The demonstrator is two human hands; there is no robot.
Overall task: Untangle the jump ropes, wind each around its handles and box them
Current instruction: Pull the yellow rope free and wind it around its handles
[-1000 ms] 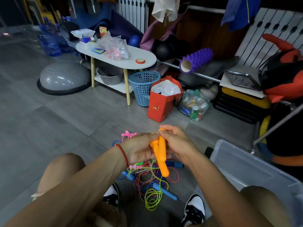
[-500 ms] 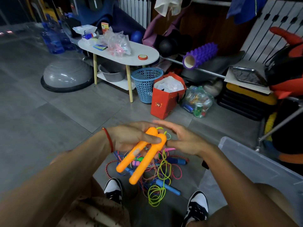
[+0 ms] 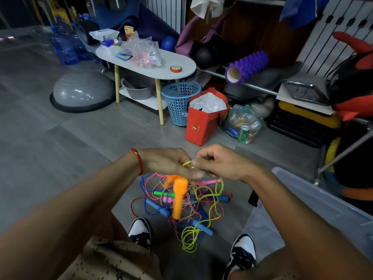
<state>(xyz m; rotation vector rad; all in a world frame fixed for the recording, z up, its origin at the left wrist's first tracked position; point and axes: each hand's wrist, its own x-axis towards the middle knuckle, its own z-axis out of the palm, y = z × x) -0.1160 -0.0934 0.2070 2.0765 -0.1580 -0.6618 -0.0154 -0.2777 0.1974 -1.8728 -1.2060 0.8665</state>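
My left hand [image 3: 165,162] grips the tops of two orange handles [image 3: 177,195], which hang down blurred. My right hand [image 3: 218,160] pinches the neon yellow-green rope [image 3: 186,163] just beside the left fingers. That rope runs down to a loose coil [image 3: 189,237] on the floor. Below my hands lies a tangle of ropes [image 3: 181,203] with blue [image 3: 157,208], pink [image 3: 210,181] and green [image 3: 161,193] handles. A clear plastic box [image 3: 314,209] stands at my right.
My two shoes [image 3: 141,231] flank the pile on grey floor tiles. Ahead stand a red paper bag [image 3: 203,122], a blue basket [image 3: 180,102], a white oval table [image 3: 145,61] and a grey balance dome [image 3: 80,91]. Clutter lines the right wall.
The orange handles swung from pointing down-left to hanging nearly straight down. My right hand went from open fingers beside the handles to pinching the yellow-green rope.
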